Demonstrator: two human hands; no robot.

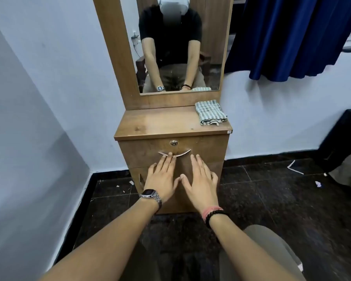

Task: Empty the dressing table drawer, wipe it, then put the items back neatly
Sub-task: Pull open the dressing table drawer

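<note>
A wooden dressing table (pixel 150 124) stands against the white wall, its top drawer (pixel 207 149) closed. The drawer front carries a round lock (pixel 173 143) and a curved metal handle (pixel 183 153). My left hand (pixel 160 179) is stretched out flat, its fingertips at the handle's left half. Beside it, my right hand (pixel 201 179) is spread flat with straight fingers just under the handle. Neither hand holds anything. A folded striped cloth (pixel 210 112) lies on the tabletop's right rear corner. The drawer's contents are hidden.
A mirror (pixel 178 45) rises behind the tabletop. A blue curtain (pixel 292 37) hangs at the upper right. Dark furniture (pixel 344 142) stands at the far right. The dark tiled floor (pixel 272 199) holds a few paper scraps. My knee (pixel 261 250) is at the lower right.
</note>
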